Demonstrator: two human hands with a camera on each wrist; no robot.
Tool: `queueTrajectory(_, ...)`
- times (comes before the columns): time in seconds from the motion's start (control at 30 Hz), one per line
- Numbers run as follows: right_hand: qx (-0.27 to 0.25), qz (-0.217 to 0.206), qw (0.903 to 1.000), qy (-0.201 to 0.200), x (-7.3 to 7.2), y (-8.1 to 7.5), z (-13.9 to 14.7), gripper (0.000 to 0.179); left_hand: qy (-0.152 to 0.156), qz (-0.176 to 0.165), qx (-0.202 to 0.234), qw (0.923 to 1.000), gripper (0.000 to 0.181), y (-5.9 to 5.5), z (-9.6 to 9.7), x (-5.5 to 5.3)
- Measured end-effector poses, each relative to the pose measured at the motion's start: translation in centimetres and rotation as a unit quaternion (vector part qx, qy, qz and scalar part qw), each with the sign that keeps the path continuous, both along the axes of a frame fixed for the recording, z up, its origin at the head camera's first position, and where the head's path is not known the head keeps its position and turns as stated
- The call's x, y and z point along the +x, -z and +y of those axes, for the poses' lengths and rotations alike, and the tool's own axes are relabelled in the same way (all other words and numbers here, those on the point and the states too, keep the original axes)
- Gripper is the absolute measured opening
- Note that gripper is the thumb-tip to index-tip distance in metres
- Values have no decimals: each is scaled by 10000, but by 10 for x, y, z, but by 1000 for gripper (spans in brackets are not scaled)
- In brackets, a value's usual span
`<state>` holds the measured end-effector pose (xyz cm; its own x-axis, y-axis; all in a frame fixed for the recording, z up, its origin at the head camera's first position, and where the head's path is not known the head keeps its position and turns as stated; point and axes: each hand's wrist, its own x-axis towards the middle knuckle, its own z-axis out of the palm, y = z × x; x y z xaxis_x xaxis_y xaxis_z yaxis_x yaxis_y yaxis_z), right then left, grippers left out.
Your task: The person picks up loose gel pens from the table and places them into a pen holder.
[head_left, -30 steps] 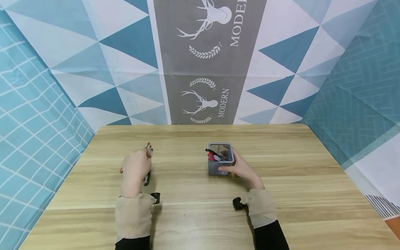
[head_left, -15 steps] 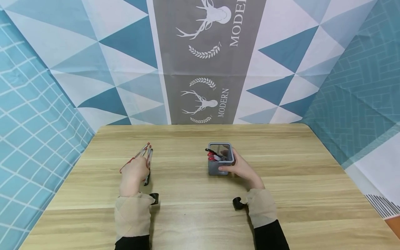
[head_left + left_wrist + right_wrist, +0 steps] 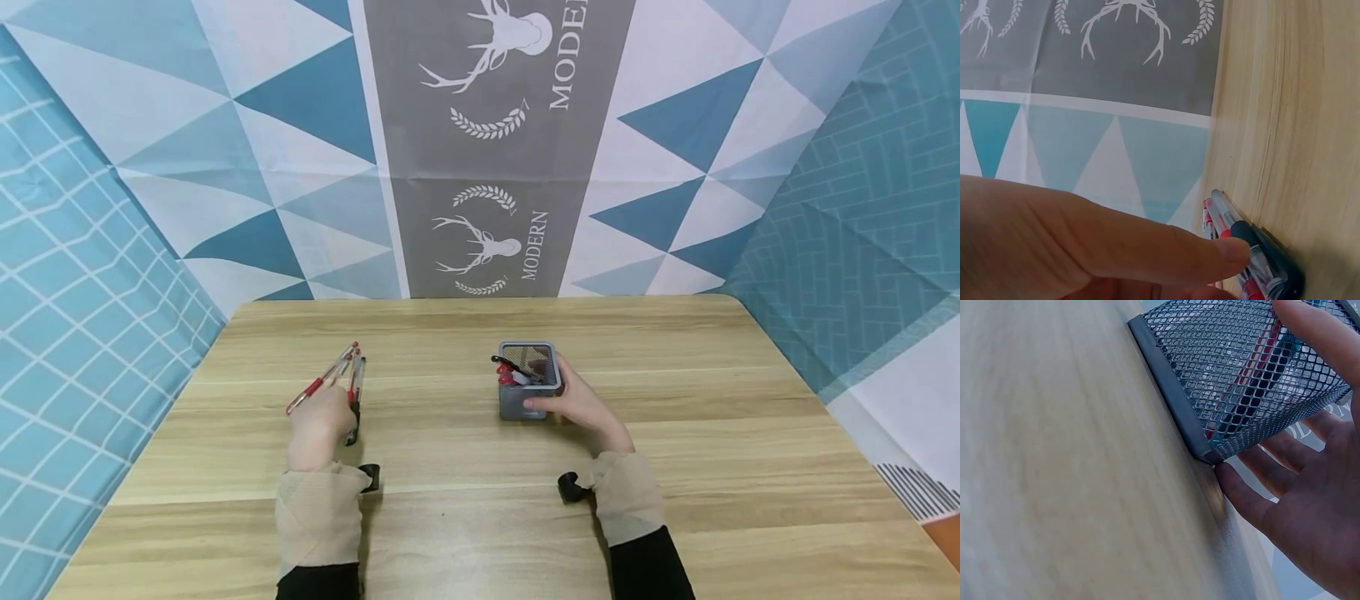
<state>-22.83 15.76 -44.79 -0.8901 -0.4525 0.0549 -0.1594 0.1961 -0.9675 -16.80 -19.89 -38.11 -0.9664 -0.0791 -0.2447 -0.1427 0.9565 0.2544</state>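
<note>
At the left of the table, my left hand [image 3: 321, 425] is down over several pens. A red pen [image 3: 315, 387] slants out on its left, and a dark-capped pen [image 3: 353, 429] lies along its right. The left wrist view has the thumb stretched over the pens, its tip right at a dark cap [image 3: 1244, 232]; the other fingers are mostly hidden, and I cannot tell whether they pinch a pen. My right hand [image 3: 583, 408] holds a grey mesh pen holder [image 3: 519, 407] by its side, thumb in front and fingers behind. Red and black pens [image 3: 510, 372] lean inside it.
The wooden table [image 3: 450, 500] ends at a patterned backdrop [image 3: 480, 150] along its far edge. Blue tiled-print cloth [image 3: 90, 317] hangs on the left side. A black wrist mount [image 3: 573, 488] sticks out from the right sleeve.
My left hand has drawn back toward me and slightly left along the pens, uncovering more of their far ends. The right hand and the pen holder stay where they were.
</note>
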Motion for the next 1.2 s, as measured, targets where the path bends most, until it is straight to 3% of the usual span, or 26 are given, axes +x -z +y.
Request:
queueTrajectory(0.6,-75,26,10000,-7,2,-2,-1,87,-217,-293,-138,9992,10,6,8,-4)
queueTrajectory(0.93,-83,8,10000,-9,2,-3,-2,88,-233,-411,-136,9988,5,6,11,-2)
queueTrajectory(1.2,-114,19,9999,-44,2,-2,-1,88,-110,-462,-141,9988,15,6,12,-1)
